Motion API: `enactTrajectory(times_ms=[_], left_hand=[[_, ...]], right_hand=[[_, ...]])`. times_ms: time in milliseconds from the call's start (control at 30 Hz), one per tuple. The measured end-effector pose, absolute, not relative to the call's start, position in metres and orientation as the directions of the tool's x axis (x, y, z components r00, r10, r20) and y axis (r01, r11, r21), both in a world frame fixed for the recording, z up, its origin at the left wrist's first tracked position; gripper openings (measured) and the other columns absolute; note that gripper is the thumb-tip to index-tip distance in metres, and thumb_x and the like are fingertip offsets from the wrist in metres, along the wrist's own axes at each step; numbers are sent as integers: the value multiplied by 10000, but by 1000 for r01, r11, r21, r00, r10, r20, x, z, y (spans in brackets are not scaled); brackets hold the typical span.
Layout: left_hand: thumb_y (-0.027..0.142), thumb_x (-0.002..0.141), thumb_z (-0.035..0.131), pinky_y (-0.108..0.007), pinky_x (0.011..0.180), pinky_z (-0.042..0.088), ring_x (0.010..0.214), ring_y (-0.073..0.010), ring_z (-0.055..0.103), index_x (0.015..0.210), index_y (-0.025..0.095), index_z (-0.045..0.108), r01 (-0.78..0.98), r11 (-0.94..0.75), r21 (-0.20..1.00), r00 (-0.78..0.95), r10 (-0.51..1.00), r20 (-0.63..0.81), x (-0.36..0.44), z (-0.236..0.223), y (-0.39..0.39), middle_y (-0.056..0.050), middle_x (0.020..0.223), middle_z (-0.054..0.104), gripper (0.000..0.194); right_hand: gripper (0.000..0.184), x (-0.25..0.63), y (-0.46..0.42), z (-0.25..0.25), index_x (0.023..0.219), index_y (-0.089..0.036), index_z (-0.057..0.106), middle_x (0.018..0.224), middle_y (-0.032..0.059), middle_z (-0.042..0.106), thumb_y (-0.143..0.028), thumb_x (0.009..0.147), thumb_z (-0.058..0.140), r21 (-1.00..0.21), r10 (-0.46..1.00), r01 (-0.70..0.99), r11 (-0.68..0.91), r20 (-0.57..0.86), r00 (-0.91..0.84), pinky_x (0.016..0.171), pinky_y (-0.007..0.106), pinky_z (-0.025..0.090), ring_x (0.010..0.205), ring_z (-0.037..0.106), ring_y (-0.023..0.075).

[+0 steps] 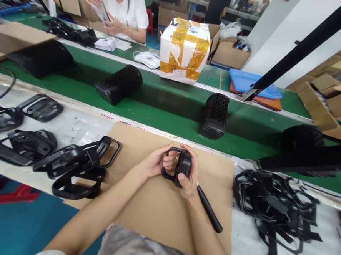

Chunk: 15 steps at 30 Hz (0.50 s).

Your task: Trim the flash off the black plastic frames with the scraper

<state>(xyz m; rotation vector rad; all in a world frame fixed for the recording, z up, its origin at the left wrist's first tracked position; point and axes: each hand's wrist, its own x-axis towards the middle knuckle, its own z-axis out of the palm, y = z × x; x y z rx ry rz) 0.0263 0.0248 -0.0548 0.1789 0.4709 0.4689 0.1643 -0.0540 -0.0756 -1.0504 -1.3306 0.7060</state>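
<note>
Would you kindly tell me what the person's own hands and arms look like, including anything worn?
The left hand and right hand wear no gloves, and no watch or bracelet shows on either forearm. A whitish sleeve shows at bottom left; no right sleeve is visible.

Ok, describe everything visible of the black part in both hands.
The black part looks like smooth plastic: a thick, rounded body with an open loop frame at one side. It's held roughly on edge over the cardboard. The left hand holds the frame, fingers showing within its opening; the right hand clasps and partly hides the body.
</note>
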Motion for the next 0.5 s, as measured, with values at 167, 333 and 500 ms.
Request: enactTrajectory(times_ms=[167, 333, 500], left_hand=[[412, 1004, 590, -180, 448, 333, 398, -58, 296, 650, 157, 409, -420, 860, 290, 749, 509, -424, 29, -51, 22, 55, 487, 269, 472], [502, 952, 621, -206, 477, 355, 442, -88, 392, 635, 152, 450, -404, 804, 436, 727, 572, -381, 32, -54, 19, 21, 499, 343, 502], [621, 789, 784, -195, 551, 385, 644, -110, 538, 831, 101, 650, -339, 696, 633, 678, 647, -349, 31, -56, 16, -55, 733, 582, 539]], right_hand=[[786, 166, -52, -74, 1502, -201, 455, 1478, 162, 497, -695, 906, 592, -908, 899, 125, 399, 414, 139, 1162, 540, 422, 1338, 536, 339], [777, 165, -54, -75, 1485, -204, 475, 1462, 160, 513, -691, 893, 598, -923, 909, 115, 366, 382, 168, 1147, 538, 426, 1317, 550, 342], [810, 164, -52, -76, 1518, -197, 347, 1472, 205, 449, -727, 908, 398, -940, 877, 120, 320, 342, 337, 963, 523, 536, 1171, 618, 334]])
